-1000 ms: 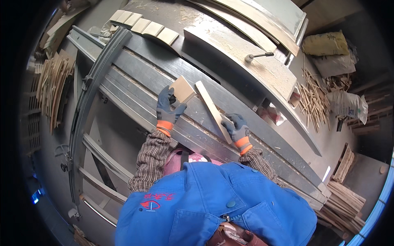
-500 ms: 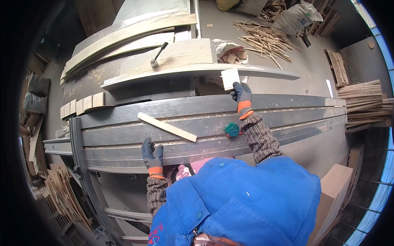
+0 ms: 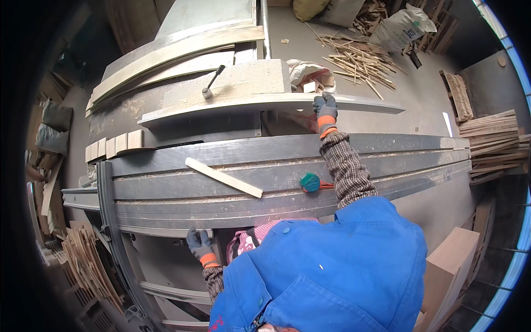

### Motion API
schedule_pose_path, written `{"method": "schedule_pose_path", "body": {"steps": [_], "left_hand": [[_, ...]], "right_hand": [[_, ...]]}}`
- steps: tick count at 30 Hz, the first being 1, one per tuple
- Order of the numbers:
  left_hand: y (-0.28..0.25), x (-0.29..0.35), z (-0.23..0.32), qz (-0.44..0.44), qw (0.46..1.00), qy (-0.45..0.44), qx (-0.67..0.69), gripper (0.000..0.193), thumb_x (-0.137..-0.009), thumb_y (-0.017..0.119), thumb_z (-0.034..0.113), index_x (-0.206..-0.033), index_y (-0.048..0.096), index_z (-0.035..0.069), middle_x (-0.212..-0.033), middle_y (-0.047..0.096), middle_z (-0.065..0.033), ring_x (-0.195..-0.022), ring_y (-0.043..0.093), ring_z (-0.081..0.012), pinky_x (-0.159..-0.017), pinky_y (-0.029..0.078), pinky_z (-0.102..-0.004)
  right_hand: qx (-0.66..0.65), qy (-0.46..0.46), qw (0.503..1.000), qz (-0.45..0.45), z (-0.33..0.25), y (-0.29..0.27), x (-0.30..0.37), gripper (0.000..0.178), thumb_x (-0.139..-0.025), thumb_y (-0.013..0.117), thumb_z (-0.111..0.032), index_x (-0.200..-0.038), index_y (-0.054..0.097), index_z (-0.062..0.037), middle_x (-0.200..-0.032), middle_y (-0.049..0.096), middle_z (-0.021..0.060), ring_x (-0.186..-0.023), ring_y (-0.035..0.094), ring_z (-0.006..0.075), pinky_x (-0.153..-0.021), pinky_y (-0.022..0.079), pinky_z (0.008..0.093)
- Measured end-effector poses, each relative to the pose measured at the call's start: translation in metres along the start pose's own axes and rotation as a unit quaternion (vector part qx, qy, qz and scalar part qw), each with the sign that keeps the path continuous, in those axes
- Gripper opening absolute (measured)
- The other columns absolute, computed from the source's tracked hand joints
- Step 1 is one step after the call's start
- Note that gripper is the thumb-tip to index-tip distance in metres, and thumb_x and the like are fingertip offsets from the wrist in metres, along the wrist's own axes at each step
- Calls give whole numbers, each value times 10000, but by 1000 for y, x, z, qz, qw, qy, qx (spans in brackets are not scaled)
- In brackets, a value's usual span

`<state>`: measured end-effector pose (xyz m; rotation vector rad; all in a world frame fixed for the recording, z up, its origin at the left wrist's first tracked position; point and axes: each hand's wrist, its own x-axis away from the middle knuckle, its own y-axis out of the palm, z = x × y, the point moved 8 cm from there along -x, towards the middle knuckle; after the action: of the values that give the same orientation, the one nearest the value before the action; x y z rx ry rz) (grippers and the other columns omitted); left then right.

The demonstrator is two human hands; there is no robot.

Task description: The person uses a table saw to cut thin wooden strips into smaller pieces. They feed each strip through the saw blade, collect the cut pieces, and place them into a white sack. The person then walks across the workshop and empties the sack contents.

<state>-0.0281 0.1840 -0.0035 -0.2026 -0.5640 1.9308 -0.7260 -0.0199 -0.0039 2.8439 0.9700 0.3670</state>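
Observation:
My right hand (image 3: 324,107), in a dark grey glove with an orange cuff, reaches over the long metal rail (image 3: 370,105). Its fingers are loosely bent and slightly apart, and no block shows in them. Just beyond lies the mouth of a white sack (image 3: 297,71) with wood pieces inside, among them a pale block (image 3: 311,87). My left hand (image 3: 199,243), gloved alike, hangs at the near edge of the grooved metal table, fingers apart and holding nothing. A pale wooden strip (image 3: 224,177) lies slantwise on the table (image 3: 265,148).
A green, round-topped tool (image 3: 310,182) with a red part rests on the table near my right forearm. Several small blocks (image 3: 121,143) stand in a row at the left. A black-handled lever (image 3: 213,82) sits beyond the rail; thin sticks (image 3: 362,62) lie piled on the floor.
My right hand has moved farther away, over the rail to the sack, and the pale block has left its fingers. My left hand has dropped back to the table's near edge.

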Motion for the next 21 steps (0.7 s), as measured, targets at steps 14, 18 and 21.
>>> {"method": "schedule_pose_path", "body": {"steps": [14,18,21], "left_hand": [[-35,21,-85,115,987,8,-111,516,-847,780,333,-1205,638,-10,-1186,638,-218,-1079,619,-392,-930,512,-449],[-29,31,-62,129,966,25,-222,478,-883,721,405,-1070,675,-32,-1026,676,-246,-976,638,-439,-872,519,-491],[-21,42,-88,55,941,34,-333,379,-927,623,418,-893,634,41,-918,660,-224,-854,627,-440,-773,504,-537]], "right_hand": [[634,-124,572,-506,52,147,333,559,-788,728,-486,-1170,652,-85,-1148,654,183,-1085,634,372,-929,505,473],[630,-147,594,-478,56,147,328,438,-792,704,-425,-1083,695,-97,-1089,687,180,-1009,665,362,-890,520,470],[605,-144,627,-469,66,141,323,442,-791,720,-412,-1082,699,-81,-1052,707,181,-983,677,371,-867,527,462]]}}
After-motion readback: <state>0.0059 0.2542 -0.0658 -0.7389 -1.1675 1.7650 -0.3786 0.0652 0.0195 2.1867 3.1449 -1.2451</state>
